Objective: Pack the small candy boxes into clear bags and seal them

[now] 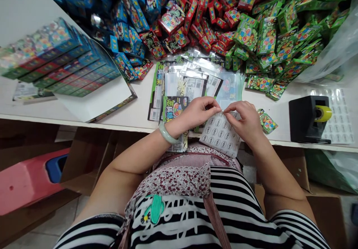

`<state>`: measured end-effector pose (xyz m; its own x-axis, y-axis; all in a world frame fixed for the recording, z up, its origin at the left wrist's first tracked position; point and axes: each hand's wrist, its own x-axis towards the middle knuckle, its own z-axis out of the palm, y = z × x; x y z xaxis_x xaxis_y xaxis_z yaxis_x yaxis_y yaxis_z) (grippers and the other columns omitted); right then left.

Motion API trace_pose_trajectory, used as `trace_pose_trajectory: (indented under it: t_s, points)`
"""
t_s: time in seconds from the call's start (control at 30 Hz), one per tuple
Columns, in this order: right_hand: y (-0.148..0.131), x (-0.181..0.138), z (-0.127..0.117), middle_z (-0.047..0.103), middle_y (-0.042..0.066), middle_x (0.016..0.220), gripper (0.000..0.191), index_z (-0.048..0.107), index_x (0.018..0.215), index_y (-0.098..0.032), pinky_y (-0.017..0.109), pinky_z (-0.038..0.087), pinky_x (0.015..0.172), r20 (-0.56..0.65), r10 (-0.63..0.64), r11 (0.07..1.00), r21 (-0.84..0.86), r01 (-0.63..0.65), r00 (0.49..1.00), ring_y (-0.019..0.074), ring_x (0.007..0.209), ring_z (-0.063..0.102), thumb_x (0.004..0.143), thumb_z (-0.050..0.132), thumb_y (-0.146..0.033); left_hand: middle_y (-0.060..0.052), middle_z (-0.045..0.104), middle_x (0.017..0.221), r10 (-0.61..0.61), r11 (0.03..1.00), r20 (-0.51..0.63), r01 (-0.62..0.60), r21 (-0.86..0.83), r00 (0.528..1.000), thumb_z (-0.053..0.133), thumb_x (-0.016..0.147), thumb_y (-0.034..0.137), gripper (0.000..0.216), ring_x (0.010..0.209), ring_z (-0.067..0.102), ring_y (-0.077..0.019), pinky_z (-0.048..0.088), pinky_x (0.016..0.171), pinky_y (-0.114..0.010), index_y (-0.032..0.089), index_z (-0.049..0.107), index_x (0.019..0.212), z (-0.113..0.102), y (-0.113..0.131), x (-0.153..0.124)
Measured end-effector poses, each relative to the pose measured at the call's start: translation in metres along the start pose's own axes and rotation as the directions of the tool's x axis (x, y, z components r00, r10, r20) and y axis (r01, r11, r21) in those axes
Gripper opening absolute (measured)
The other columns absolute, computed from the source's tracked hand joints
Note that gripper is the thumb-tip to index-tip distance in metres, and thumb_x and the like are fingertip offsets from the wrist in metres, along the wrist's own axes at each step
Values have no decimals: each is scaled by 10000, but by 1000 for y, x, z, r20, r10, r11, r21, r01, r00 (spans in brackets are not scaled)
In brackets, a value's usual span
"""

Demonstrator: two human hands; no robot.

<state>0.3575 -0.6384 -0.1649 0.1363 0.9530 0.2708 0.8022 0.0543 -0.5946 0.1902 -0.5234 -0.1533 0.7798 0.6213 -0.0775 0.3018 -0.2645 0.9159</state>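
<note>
Both your hands are on the sticker sheet [220,134], which hangs over the bench [134,111] edge right in front of your belly. Your left hand [195,112] is closed in a pinch on the sheet's top edge, thumb and fingertip together, and your right hand [246,120] is pinched shut on that same top edge just beside it, so the fingertips of the two hands nearly touch. The sheet slopes down from the pinch toward your apron, its lower half off the bench and free in the air.

Behind the sheet there's a stack of clear bags [192,83] with printed cards in them, touching or almost touching your left hand. One small green pack [267,121] lies just right of your right hand, close to the bench edge. Further right of the sheet sits the black tape dispenser [307,119], well apart from your hand, with another sticker sheet flat behind it.

Back of the bags it's packed: blue packs [131,13] to the left, red packs [201,21] in the middle, green packs [279,32] to the right, all heaped loose. Left of the sheet there's a box [58,58] of stacked packs, tilted, near the bench edge.

The bare bench is the strip between the box and the bags, plus the bit between the lone green pack and the dispenser. Below the sheet there's only your lap and cardboard boxes.
</note>
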Motion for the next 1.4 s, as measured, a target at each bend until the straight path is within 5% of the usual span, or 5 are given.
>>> trace_pose_trajectory:
  t_s: [0.37,0.57,1.1,1.27,1.4]
  points:
    - [6,-3,4,718,19,854,41,608,856,-264,400,435,806,-14,11,998,61,-10,1000,239,852,649,868,585,-233,12,636,725,-44,982,50,53,-180,998,647,823,269,136,660,550,-101,432,612,-242,168,672,911,-3,-6,-2]
    - [0,5,0,723,35,897,125,608,999,-257,407,435,821,5,27,998,59,-28,1000,252,889,661,893,613,-323,13,640,715,-38,991,5,38,-129,999,639,843,237,87,661,542,-96,431,625,-246,165,666,803,-6,-3,-4]
    - [-7,3,7,756,29,990,138,680,949,-256,389,400,857,-85,-216,963,-186,197,973,216,945,644,977,546,-276,36,584,599,-152,942,5,147,-300,988,589,887,152,167,553,574,-66,464,594,-219,159,580,720,-3,1,-2]
    - [-7,-1,9,731,60,1123,223,659,1163,-277,422,427,907,-100,-164,959,-249,135,981,247,1029,646,971,554,-317,66,508,562,-195,935,15,191,-301,981,557,910,123,164,437,525,-54,378,462,-203,178,531,757,-5,4,3]
    - [18,-17,-17,705,101,1187,356,599,1293,-253,456,455,950,-157,-42,976,-219,7,987,282,1093,636,960,557,-372,64,489,550,-178,945,31,180,-272,984,537,919,118,166,435,508,-58,344,442,-203,188,522,770,-12,10,10]
